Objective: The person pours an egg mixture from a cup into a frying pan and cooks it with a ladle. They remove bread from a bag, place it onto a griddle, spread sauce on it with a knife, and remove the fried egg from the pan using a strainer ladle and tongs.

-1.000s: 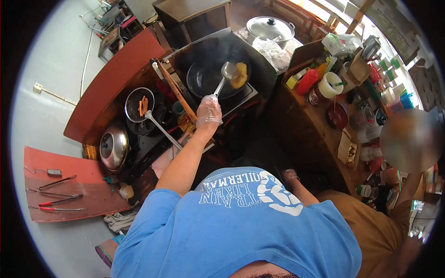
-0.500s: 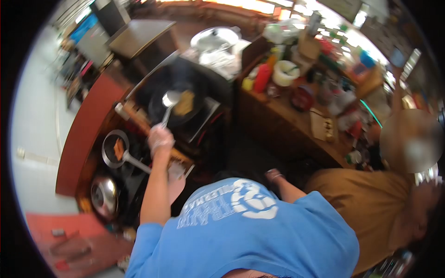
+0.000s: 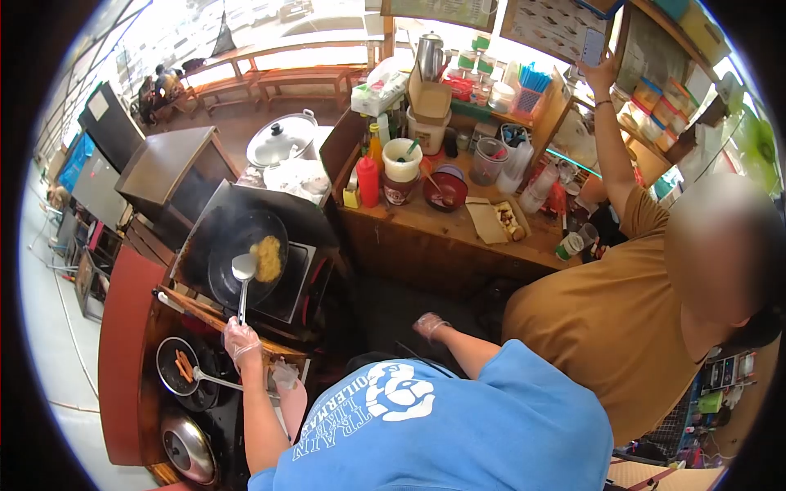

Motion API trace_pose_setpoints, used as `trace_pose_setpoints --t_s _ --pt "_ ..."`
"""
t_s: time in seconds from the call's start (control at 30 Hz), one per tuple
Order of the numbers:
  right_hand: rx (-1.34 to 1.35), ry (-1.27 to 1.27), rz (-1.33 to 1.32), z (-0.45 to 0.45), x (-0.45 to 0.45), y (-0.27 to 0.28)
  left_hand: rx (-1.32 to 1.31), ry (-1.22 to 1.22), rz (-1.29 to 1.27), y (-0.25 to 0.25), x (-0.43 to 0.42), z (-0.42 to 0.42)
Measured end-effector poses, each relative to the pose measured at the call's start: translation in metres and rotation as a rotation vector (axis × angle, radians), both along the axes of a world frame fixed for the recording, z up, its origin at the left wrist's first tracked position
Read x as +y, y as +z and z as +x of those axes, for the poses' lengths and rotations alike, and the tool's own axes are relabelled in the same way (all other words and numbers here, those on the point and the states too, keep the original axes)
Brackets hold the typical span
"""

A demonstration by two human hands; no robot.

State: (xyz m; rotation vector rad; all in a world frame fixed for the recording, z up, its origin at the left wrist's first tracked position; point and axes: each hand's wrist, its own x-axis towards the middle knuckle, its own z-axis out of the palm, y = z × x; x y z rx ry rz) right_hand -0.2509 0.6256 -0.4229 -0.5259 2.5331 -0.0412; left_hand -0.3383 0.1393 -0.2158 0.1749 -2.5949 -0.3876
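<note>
My left hand (image 3: 241,341), in a clear plastic glove, is closed around the long handle of a metal spatula (image 3: 244,267). The spatula's blade rests in a dark wok (image 3: 223,277), against the left side of a yellow-brown piece of frying food (image 3: 266,259). My right hand (image 3: 429,326), also in a clear glove, hangs low in front of my body with its fingers loosely apart and nothing visible in it. Left of my left forearm, a small frying pan (image 3: 214,378) holds several orange-brown sausage-like pieces (image 3: 184,365) on the black stove.
A domed metal lid (image 3: 188,446) lies near the pan. Behind the wok is a lidded pot (image 3: 282,139). The right-hand wooden counter (image 3: 434,237) carries a red squeeze bottle (image 3: 368,182), tubs and an open food box (image 3: 496,221). A brown-shirted person (image 3: 589,327) stands close, raising a phone (image 3: 593,47).
My view has swung right and grown sharper, so the wok and counter sit further left. The spatula remains in my left hand beside the food. The other person's raised arm and phone now show.
</note>
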Motion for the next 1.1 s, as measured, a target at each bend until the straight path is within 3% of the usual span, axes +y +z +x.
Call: trace_pose_setpoints --t_s 0.2,0.33,0.4,0.43,0.47,0.5,0.53,0.57,0.6,0.67,0.73,0.83,0.87,0.9,0.93,1.0,1.1 --pt "0.076 0.022 -0.086 -0.026 -0.027 -0.011 0.013 0.020 -0.056 0.004 0.015 0.008" --pt "0.026 0.010 -0.095 -0.037 -0.041 0.028 -0.104 0.013 0.072 0.028 0.032 0.015" --pt "-0.075 -0.308 -0.197 -0.043 -0.052 0.047 -0.053 0.055 -0.107 0.017 0.019 0.017" --pt "-0.002 0.058 -0.107 -0.055 -0.051 0.022 -0.078 0.071 -0.115 0.024 0.019 0.021" --pt "-0.041 -0.114 -0.167 -0.061 -0.054 0.018 -0.108 0.100 -0.125 0.035 0.024 0.021" --pt "-0.010 -0.032 -0.087 -0.071 -0.060 0.011 -0.124 0.122 -0.137 0.043 0.027 0.021" --pt "-0.116 -0.463 -0.270 -0.074 -0.066 0.023 -0.146 0.152 -0.152 0.046 0.025 0.022" --pt "0.016 -0.040 -0.120 -0.092 -0.066 -0.014 -0.079 0.133 -0.144 0.038 0.015 0.020" --pt "0.031 -0.104 -0.156 -0.099 -0.074 0.003 -0.101 0.127 -0.159 0.049 0.017 0.022" --pt "0.150 0.232 -0.019 -0.126 -0.083 -0.008 0.014 0.127 -0.166 0.048 0.013 0.023" --pt "0.145 0.332 0.074 -0.144 -0.108 0.030 0.046 0.109 -0.191 0.045 0.007 0.025" --pt "0.219 0.416 0.043 -0.171 -0.140 0.035 0.111 0.143 -0.206 0.050 0.008 0.031" --pt "0.248 0.439 0.012 -0.178 -0.149 0.040 0.028 0.195 -0.197 0.053 0.011 0.033" --pt "0.151 0.254 -0.146 -0.184 -0.158 0.042 0.007 0.205 -0.179 0.055 0.012 0.035" --pt "0.145 0.267 -0.152 -0.188 -0.169 0.047 -0.012 0.214 -0.160 0.054 0.012 0.037" --pt "-0.018 -0.288 -0.434 -0.194 -0.192 0.054 -0.022 0.224 -0.160 0.052 0.010 0.040" --pt "0.051 -0.348 -0.556 -0.202 -0.218 0.042 -0.056 0.248 -0.156 0.053 0.013 0.042"
